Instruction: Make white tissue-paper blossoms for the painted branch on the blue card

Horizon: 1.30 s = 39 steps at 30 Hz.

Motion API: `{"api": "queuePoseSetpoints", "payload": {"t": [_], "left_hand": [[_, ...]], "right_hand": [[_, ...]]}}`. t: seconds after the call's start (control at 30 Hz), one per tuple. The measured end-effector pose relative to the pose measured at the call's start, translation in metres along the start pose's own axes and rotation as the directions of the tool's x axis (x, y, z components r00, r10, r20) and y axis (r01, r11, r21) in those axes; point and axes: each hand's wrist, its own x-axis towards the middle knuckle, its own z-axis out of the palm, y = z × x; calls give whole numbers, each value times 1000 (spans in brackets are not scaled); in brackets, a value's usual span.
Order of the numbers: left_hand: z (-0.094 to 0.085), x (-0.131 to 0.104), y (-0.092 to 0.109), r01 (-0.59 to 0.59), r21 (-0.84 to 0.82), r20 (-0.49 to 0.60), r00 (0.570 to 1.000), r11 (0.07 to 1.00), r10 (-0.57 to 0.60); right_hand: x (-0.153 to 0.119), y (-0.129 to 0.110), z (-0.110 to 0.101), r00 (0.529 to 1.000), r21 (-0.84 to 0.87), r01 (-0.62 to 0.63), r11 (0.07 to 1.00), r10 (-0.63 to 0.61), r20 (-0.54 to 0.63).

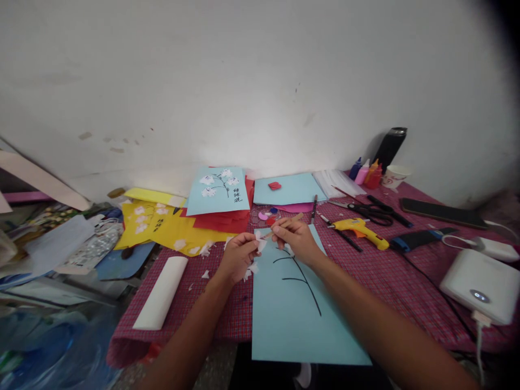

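My left hand (239, 254) pinches a small piece of white tissue paper (262, 244) above the upper left edge of a light blue sheet (284, 330). Between the closed fingers of my right hand (298, 241) is a slim wooden stick (293, 219), its thin end pointing at the tissue paper. Whether the tip touches the paper is too small to tell. Black branch lines (305, 281) run across the blue sheet, partly covered by my right hand. More torn white tissue scraps (206, 274) lie on the checked tablecloth (219, 317) by my left hand.
A white paper roll (161, 292) lies at left. Behind are a finished flower picture (195, 203) and yellow sheets (166, 230). To the right sit a yellow glue gun (361, 232), scissors (371, 212), paint bottles (371, 174), a black flask (390, 147) and a white power bank (481, 284).
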Motion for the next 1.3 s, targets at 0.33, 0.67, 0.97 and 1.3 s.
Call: {"api": "queuePoseSetpoints", "payload": {"t": [0.33, 0.67, 0.97, 1.3], "left_hand": [[0, -2, 1, 25, 34, 40, 999, 999, -27], [-1, -3, 3, 49, 25, 46, 998, 998, -50], [-1, -4, 5, 76, -23, 27, 997, 997, -75], [1, -4, 6, 90, -36, 17, 996, 995, -89]], "right_hand": [[3, 6, -1, 997, -53, -5, 999, 1, -82], [-1, 1, -2, 999, 5, 32, 999, -32, 22], [1, 5, -2, 999, -13, 42, 999, -43, -14], [2, 6, -3, 996, -38, 46, 998, -48, -73]]}}
